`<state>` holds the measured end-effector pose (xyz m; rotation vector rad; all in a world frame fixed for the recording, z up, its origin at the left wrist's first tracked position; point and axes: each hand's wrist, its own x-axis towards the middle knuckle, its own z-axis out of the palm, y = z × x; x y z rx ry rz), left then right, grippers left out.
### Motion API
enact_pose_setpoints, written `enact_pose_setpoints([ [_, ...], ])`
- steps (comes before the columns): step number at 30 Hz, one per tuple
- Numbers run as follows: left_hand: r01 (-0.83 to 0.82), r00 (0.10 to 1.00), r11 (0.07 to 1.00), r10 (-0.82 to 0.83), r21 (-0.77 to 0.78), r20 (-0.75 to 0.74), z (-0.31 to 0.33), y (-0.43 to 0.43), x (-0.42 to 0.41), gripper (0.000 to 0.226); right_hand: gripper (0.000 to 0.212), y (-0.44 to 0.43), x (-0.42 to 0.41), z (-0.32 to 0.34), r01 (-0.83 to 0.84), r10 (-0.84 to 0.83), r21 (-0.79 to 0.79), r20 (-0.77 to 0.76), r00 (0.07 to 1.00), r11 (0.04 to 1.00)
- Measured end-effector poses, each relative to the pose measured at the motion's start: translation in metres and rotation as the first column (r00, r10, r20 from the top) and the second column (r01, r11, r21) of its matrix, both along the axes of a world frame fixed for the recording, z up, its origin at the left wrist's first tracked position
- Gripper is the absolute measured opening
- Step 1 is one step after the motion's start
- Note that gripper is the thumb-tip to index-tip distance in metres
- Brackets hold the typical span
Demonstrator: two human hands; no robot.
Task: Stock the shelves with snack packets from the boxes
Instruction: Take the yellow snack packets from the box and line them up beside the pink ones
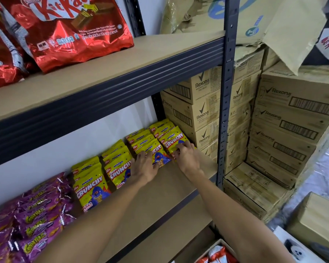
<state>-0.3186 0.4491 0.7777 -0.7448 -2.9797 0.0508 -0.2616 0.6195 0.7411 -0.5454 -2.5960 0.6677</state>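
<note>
head view: left hand (145, 165) flat-fingered on one yellow crunchy packet (160, 155), right hand (185, 156) pinching the end packet (171, 142) by its lower edge. likely light, puffy, slippery foil; best gripped by sealed edges.

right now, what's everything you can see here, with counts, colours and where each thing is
yellow Crunchy snack packets: four rows, yellow with a blue monster, standing on the middle shelf
purple snack packets: many, purple with green lettering, left end of the same shelf
red KitKat foil bags: at least two, red, upper shelf, left
grey metal shelf rack with tan boards: one, two boards in view
brown Rexona cardboard boxes: many, brown, stacked right of the rack
open box of red and white packets: one, bottom edge
left hand: touches the third row's front packet
right hand: pinches the rightmost row's front packet
</note>
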Motion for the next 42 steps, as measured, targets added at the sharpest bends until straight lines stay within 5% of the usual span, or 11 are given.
enact_pose_setpoints([
  [17, 0.079, 0.99, 0.962, -0.046, 0.26, -0.131, 0.024, -0.088, 0.073, 0.033, 0.02, -0.082, 0.063, 0.038, -0.079, 0.074, -0.021, -0.178, 0.981, 0.997],
  [34, -0.124, 0.991, 0.894, 0.087, 0.43, 0.103, -0.001, -0.286, 0.196, 0.047, 0.055, -0.286, 0.162, 0.025, -0.328, 0.326, -0.047, -0.043, 0.944, 0.943],
  [38, -0.168, 0.978, 0.825, 0.07, 0.539, 0.197, -0.026, -0.33, 0.227, 0.048, 0.034, -0.336, 0.188, 0.001, -0.377, 0.375, -0.063, -0.047, 0.926, 0.924],
  [42, -0.195, 0.967, 0.799, 0.06, 0.568, 0.247, -0.049, -0.367, 0.26, 0.044, 0.037, -0.371, 0.214, -0.025, -0.409, 0.406, -0.082, -0.049, 0.913, 0.909],
])
